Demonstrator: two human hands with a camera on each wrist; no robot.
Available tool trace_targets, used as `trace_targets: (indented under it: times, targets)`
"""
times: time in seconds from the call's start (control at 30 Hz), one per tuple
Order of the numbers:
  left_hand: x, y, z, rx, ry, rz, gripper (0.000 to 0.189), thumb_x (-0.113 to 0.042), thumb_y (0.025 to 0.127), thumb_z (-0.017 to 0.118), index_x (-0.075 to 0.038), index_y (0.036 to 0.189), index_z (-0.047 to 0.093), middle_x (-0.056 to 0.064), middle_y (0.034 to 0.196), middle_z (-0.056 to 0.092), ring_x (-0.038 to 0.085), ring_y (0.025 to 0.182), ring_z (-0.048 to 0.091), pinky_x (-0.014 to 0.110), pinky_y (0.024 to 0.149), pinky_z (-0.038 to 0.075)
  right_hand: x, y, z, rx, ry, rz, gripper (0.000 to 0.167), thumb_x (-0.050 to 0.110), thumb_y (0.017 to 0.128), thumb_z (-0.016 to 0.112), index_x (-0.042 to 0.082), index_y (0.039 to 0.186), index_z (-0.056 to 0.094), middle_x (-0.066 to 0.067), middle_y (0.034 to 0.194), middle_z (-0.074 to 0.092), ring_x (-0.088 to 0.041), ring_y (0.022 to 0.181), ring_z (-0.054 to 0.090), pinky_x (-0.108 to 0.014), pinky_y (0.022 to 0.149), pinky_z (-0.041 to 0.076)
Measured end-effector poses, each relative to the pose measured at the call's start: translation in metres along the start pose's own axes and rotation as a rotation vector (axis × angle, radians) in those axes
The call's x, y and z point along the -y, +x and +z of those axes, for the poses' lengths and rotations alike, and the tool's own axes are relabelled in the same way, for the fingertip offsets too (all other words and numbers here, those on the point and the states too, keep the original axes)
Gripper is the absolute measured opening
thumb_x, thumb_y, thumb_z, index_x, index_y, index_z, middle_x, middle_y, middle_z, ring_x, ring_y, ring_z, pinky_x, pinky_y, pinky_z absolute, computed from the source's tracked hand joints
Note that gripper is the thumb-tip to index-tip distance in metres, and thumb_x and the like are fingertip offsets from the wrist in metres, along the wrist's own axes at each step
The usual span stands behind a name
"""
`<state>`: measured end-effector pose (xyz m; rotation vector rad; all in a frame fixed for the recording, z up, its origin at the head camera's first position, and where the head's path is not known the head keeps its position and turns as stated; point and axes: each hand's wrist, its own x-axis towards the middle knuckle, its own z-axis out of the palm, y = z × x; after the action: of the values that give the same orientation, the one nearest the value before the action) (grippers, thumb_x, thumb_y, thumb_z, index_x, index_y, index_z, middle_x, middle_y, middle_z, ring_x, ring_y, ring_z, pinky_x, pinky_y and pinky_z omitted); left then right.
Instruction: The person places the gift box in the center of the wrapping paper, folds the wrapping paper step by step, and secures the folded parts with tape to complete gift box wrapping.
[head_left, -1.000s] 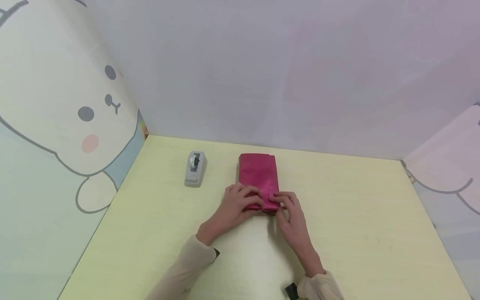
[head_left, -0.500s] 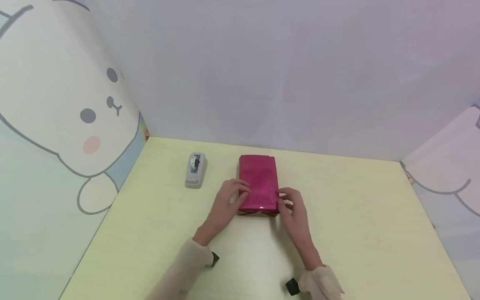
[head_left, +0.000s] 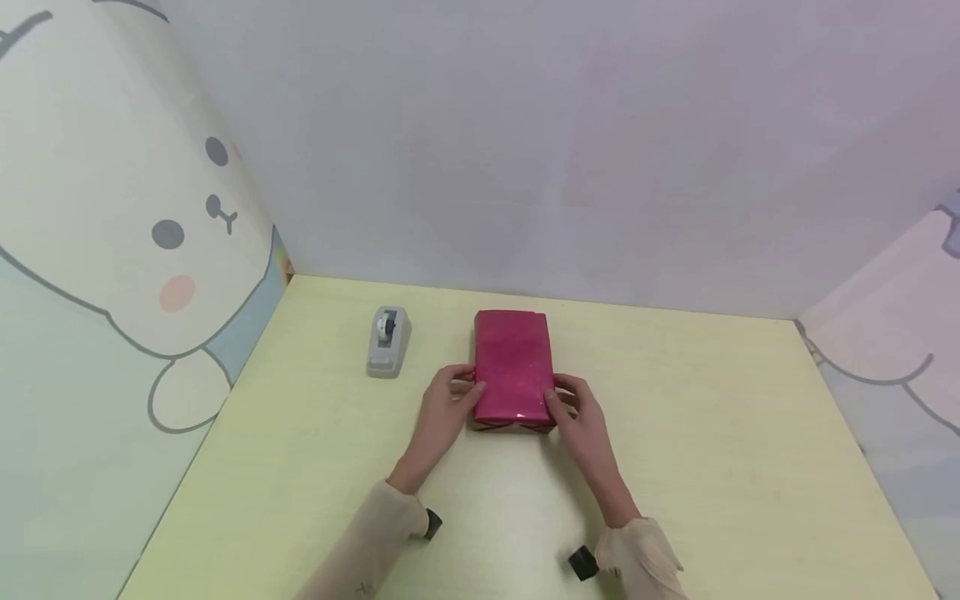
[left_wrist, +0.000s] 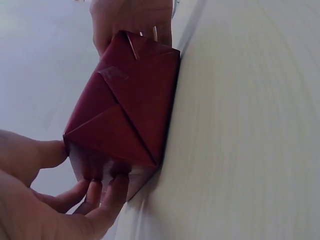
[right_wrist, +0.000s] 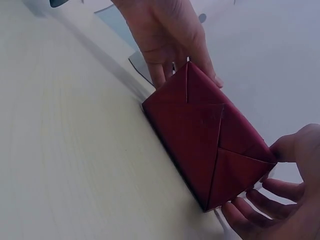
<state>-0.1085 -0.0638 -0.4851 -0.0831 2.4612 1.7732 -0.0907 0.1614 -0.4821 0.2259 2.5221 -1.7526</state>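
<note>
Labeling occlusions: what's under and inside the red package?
The red package sits on the pale tabletop; whatever lies directly beneath its base is covered. Its folded wrapping is closed on the sides in view, so any contents are hidden.

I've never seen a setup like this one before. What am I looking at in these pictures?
There is no machine here: a person works with two bare hands. The wide picture is taken from the person's head, looking forward and down; the two close ones are taken from the left and right wrists. On the pale table lie a red wrapped parcel and a grey tape dispenser. The left hand and right hand hold the parcel, one at each side.
</note>
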Motion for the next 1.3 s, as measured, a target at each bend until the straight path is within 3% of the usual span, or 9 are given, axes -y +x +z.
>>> trace_targets:
  times: [0.13,0.43,0.7,0.83,1.0,1.3]
  targets:
    - [-0.001,-0.002,-0.002,0.009,-0.023,0.012,0.045,-0.026,0.102,0.069,-0.01,0.142,0.056,0.009,0.133,0.063,0.024,0.118,0.067,0.037,0.097,0.06,-0.001,-0.004,-0.001,0.007,0.015,-0.02,0.04,0.022,0.105,0.063,0.011,0.143,0.052,-0.01,0.148,0.057,-0.03,0.131,0.062,-0.046,0.109,0.052]
    - [0.005,-0.019,-0.005,0.036,-0.188,0.103,0.048,-0.004,0.094,0.075,-0.01,0.137,0.054,0.009,0.136,0.06,0.026,0.124,0.063,0.031,0.1,0.058,-0.001,-0.026,-0.005,0.023,0.16,-0.119,0.046,0.001,0.1,0.064,0.008,0.142,0.047,-0.006,0.147,0.052,-0.026,0.134,0.055,-0.016,0.102,0.051]
    - [0.003,-0.04,-0.003,0.055,-0.288,0.2,0.06,0.012,0.087,0.076,-0.006,0.137,0.048,0.013,0.137,0.054,0.027,0.135,0.052,0.032,0.111,0.051,-0.001,-0.048,-0.004,-0.023,0.237,-0.195,0.062,-0.016,0.092,0.063,0.006,0.145,0.042,0.002,0.147,0.049,-0.007,0.137,0.052,-0.017,0.108,0.049]
    - [0.004,-0.047,-0.001,0.066,-0.293,0.232,0.068,0.017,0.085,0.074,-0.008,0.141,0.045,0.014,0.137,0.052,0.026,0.136,0.05,0.032,0.112,0.049,-0.002,-0.056,-0.002,-0.067,0.246,-0.232,0.064,-0.021,0.088,0.064,0.003,0.143,0.043,0.002,0.136,0.054,-0.006,0.13,0.055,-0.017,0.107,0.05]
    - [0.006,-0.054,0.001,0.064,-0.258,0.208,0.07,0.016,0.085,0.074,-0.011,0.143,0.044,0.006,0.137,0.053,0.024,0.137,0.05,0.032,0.112,0.049,-0.003,-0.065,-0.001,-0.089,0.25,-0.288,0.062,-0.027,0.083,0.061,0.001,0.137,0.047,0.0,0.119,0.057,-0.008,0.12,0.058,-0.02,0.108,0.05]
    - [0.006,-0.064,0.003,0.059,-0.228,0.191,0.071,0.017,0.084,0.075,-0.014,0.141,0.045,0.003,0.135,0.053,0.022,0.134,0.051,0.031,0.112,0.05,-0.006,-0.075,-0.002,-0.079,0.232,-0.305,0.063,-0.025,0.085,0.061,0.004,0.14,0.047,-0.002,0.119,0.056,-0.009,0.115,0.057,-0.021,0.109,0.05]
